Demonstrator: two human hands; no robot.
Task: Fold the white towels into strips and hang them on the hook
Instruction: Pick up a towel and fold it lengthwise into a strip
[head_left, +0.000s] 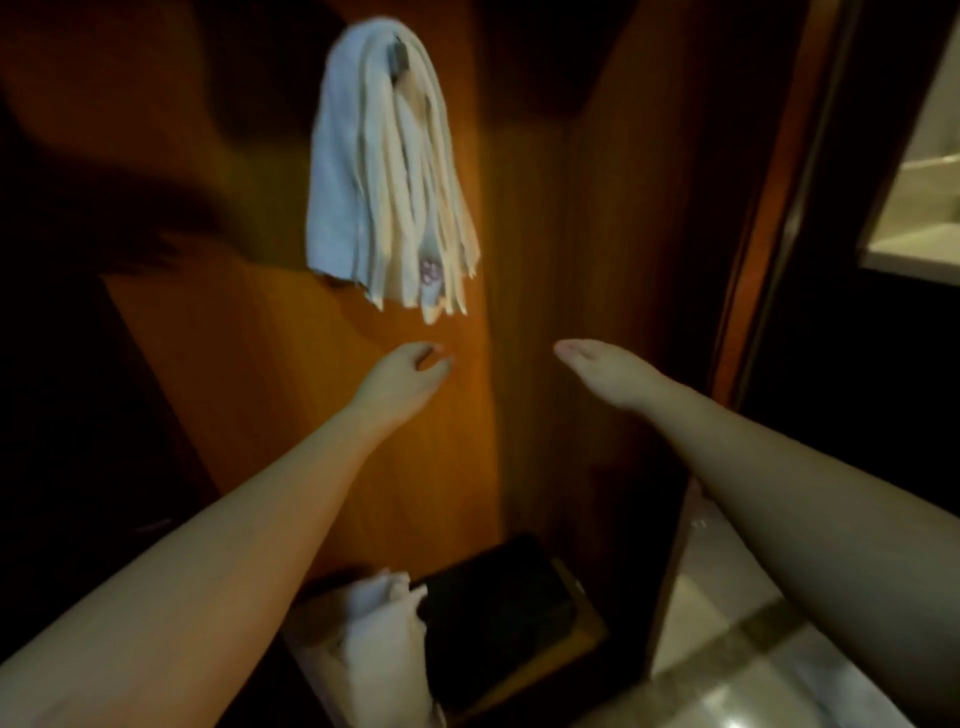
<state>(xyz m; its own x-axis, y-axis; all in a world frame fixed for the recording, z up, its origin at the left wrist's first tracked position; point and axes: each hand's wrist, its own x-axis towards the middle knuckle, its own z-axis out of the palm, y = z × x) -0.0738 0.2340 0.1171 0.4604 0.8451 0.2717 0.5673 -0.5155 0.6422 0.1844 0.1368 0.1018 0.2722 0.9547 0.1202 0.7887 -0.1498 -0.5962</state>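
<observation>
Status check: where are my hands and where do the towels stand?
Left hand and right hand empty, below the hung towels. Towels draped on the hook. More white cloth low down. Nothing in the way.

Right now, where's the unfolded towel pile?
Head view, bottom centre: the towel pile sits low on a shelf beside a dark box, under the left forearm and well below the hung towels.

Light: dim, warm amber.
Brightest: wood panel (415, 441) at centre; pale floor (753, 675) at 5 o'clock carries glare.
Shadows: deep black at 9 and 3 o'clock.
Sharpness: soft overall, hanging towels (384, 171) motion-blurred.
Edges: wide-angle bending.
</observation>
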